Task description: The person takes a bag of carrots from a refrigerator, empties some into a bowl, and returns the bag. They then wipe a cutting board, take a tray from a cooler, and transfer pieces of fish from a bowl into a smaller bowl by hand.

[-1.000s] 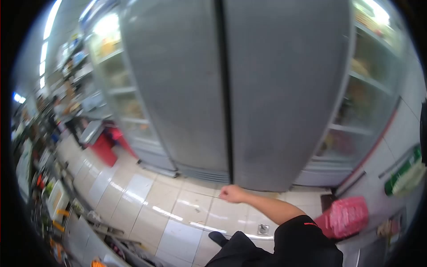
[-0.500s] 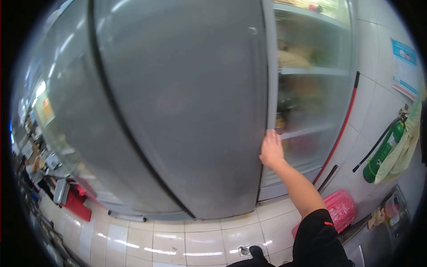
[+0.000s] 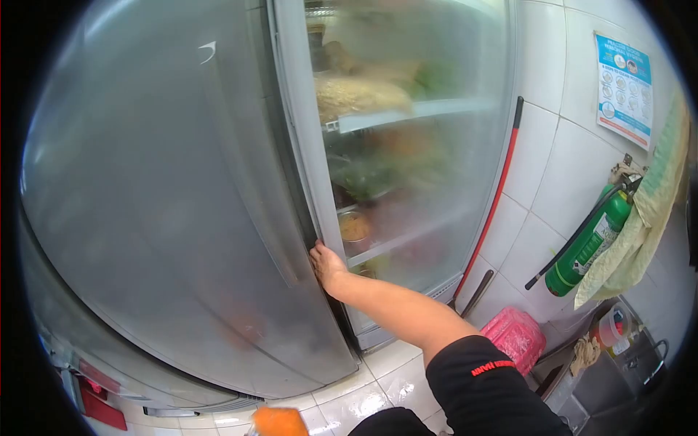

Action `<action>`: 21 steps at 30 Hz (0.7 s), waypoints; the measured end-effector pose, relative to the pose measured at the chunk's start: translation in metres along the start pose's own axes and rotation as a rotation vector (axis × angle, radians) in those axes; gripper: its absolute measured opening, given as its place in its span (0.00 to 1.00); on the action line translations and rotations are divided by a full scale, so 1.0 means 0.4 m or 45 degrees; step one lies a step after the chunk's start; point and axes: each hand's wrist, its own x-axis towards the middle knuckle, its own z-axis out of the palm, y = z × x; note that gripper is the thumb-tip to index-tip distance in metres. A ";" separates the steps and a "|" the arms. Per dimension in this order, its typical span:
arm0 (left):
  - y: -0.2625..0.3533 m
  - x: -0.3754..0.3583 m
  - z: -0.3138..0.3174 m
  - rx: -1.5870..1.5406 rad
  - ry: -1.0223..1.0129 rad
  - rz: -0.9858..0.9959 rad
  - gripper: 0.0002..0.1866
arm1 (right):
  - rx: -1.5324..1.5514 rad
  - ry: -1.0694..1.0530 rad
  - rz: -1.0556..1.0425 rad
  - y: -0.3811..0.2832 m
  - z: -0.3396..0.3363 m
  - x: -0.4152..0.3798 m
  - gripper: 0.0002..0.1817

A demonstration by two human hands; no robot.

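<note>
My right hand (image 3: 327, 267) reaches across from the lower right, its fingers curled round the left edge of the glass fridge door (image 3: 429, 174). Through the fogged glass, shelves show a bag of pale food (image 3: 360, 96), green leaves and a round tub (image 3: 354, 227). Left of the hand stands a grey metal fridge door (image 3: 167, 189). An orange object (image 3: 280, 421) shows at the bottom edge; what holds it is out of frame. My left hand is not in view.
On the right are a red pole (image 3: 496, 196), a green fire extinguisher (image 3: 592, 240) with a cloth (image 3: 640, 240), and a poster (image 3: 623, 87). Below them sit a pink container (image 3: 515, 336) and a metal sink (image 3: 603, 396). Pale floor tiles (image 3: 349, 400) run along the fridges.
The view has turned right and come closer to the glass door. My right hand, earlier flat near the door's edge, now has its fingers round it. The orange object has appeared.
</note>
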 end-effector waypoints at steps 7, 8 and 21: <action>0.232 0.180 -0.020 -0.127 -0.221 0.298 0.22 | 0.080 0.139 0.105 -0.066 0.005 -0.069 0.22; 0.284 0.188 -0.025 -0.054 -0.197 0.368 0.17 | 0.133 0.126 0.076 -0.079 -0.009 -0.115 0.20; 0.713 0.252 -0.045 -1.003 -0.554 0.630 0.11 | 1.898 0.797 0.838 -0.206 0.002 -0.507 0.30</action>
